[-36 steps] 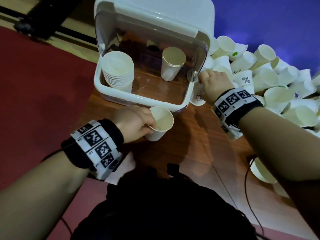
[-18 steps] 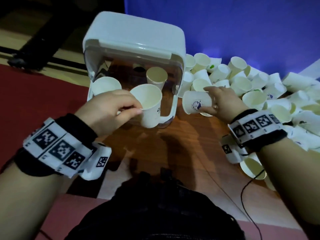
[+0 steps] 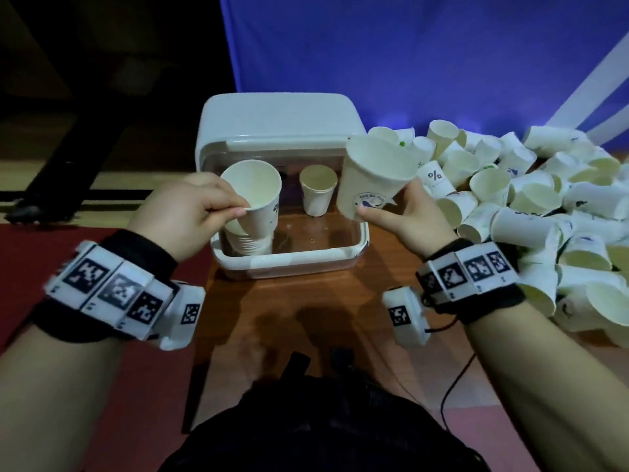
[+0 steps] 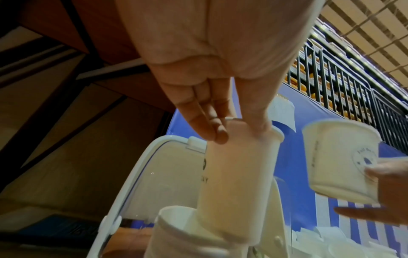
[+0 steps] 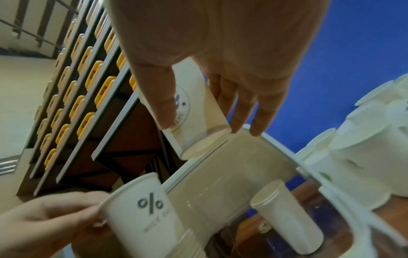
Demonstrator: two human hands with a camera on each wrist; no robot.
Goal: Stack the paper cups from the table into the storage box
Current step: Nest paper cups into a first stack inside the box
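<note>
A white storage box (image 3: pixel 289 264) with its lid raised stands on the wooden table. My left hand (image 3: pixel 190 212) pinches the rim of a paper cup (image 3: pixel 258 199) (image 4: pixel 236 183) marked "%" (image 5: pixel 141 209), its base partly inside the stack of cups (image 3: pixel 248 245) (image 4: pixel 176 232) in the box's left corner. My right hand (image 3: pixel 408 212) grips a second paper cup (image 3: pixel 371 178) (image 5: pixel 194 111) with a round blue logo, tilted above the box's right side. One more cup (image 3: pixel 317 195) (image 5: pixel 287 218) stands upside down at the back of the box.
A big heap of loose paper cups (image 3: pixel 531 212) covers the table right of the box. A blue backdrop (image 3: pixel 408 56) rises behind. A red floor (image 3: pixel 41 247) lies left of the table edge. A black cable (image 3: pixel 456 390) trails by my right forearm.
My left hand lifted its cup from the table into the box and onto the stack. My right hand picked a cup from the heap and raised it over the box.
</note>
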